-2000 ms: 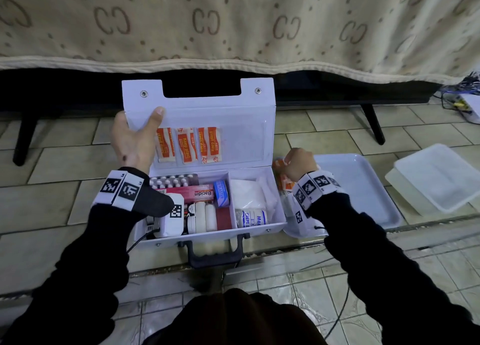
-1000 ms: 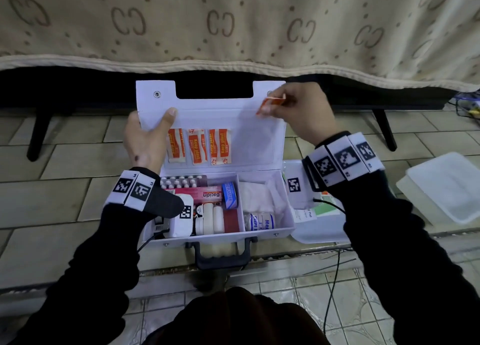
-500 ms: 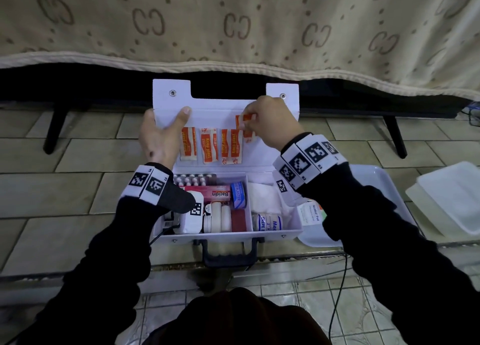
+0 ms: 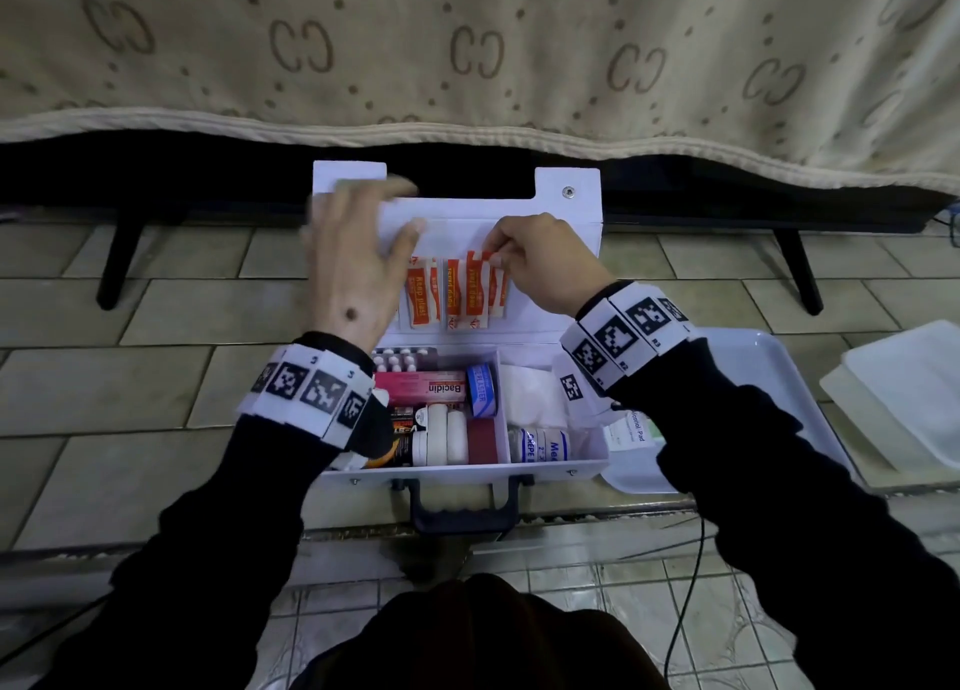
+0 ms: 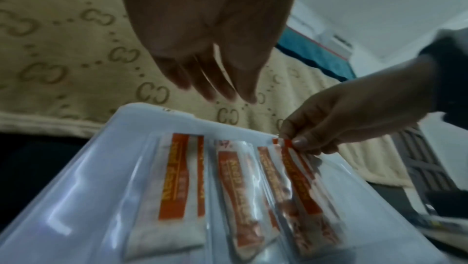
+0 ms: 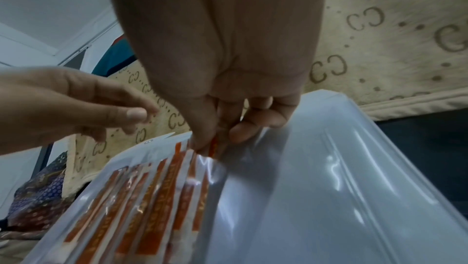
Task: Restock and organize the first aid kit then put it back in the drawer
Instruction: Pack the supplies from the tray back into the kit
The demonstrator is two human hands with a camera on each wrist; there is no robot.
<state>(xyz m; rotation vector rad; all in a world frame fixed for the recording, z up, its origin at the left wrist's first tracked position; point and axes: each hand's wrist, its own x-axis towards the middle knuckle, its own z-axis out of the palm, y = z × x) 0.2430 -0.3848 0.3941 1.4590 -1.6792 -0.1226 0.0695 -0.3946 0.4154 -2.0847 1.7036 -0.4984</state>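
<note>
The white first aid kit (image 4: 545, 468) stands open on the tiled floor, its lid (image 4: 566, 252) upright. A clear pocket in the lid holds several orange plaster strips (image 4: 421, 299). My right hand (image 4: 493, 255) pinches one more orange plaster (image 4: 488, 268) at the pocket's top edge, right of the others; the pinch (image 5: 298, 142) shows in the left wrist view and again (image 6: 215, 142) in the right wrist view. My left hand (image 4: 384, 211) hovers blurred over the lid's left part, fingers straight (image 5: 215, 88), holding nothing. Below lie pills (image 4: 400, 359), a Bacidin box (image 4: 426, 385) and a crepe bandage (image 4: 540, 445).
A white tray (image 4: 779, 377) lies right of the kit with a pad packet (image 4: 631, 429) on it. A translucent plastic lid (image 4: 904, 398) sits further right. The bed's beige cover (image 4: 467, 65) hangs just behind the kit. A black cable (image 4: 691, 585) runs by my right arm.
My right hand brought a plaster from the tray up to the lid and down to the pocket's opening. My left hand let go of the lid's left edge and spread its fingers.
</note>
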